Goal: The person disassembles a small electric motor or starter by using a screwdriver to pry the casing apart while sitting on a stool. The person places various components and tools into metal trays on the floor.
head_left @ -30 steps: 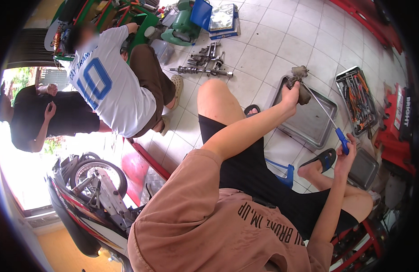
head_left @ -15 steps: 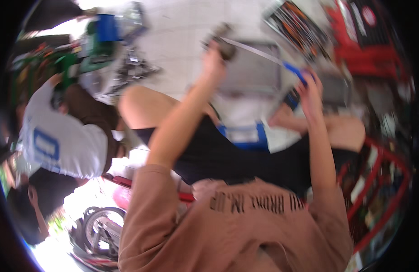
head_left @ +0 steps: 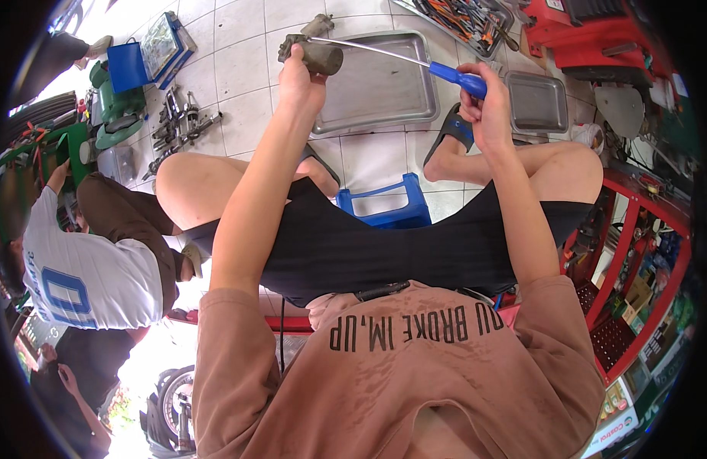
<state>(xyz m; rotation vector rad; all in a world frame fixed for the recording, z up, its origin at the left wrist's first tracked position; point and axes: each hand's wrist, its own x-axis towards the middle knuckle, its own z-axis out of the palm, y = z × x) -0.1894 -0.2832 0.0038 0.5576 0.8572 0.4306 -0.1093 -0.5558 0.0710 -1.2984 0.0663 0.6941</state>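
Observation:
My left hand (head_left: 303, 86) is closed around a grimy grey-brown metal part (head_left: 324, 59) with a cylindrical body and a smaller knobby piece at its top. It is held up over the left side of a shallow metal tray (head_left: 384, 126). My right hand (head_left: 489, 111) grips a screwdriver (head_left: 450, 74) by its blue handle. The long thin shaft slants up and left to the metal part, and its tip meets the part's upper side; whether it sits in a screw I cannot tell.
A tray of hand tools (head_left: 468, 24) lies at the far right, beside a red case (head_left: 575, 46). A smaller metal tray (head_left: 537, 103) sits below it. Metal parts (head_left: 184, 122) lie left on the tiles. A blue stool (head_left: 388, 203) stands between my legs. A person in a white shirt (head_left: 101, 260) crouches at left.
The view has shifted and sharpened. My left hand and the metal part appear farther left and higher in view, and the screwdriver now lies closer to level, still touching the part.

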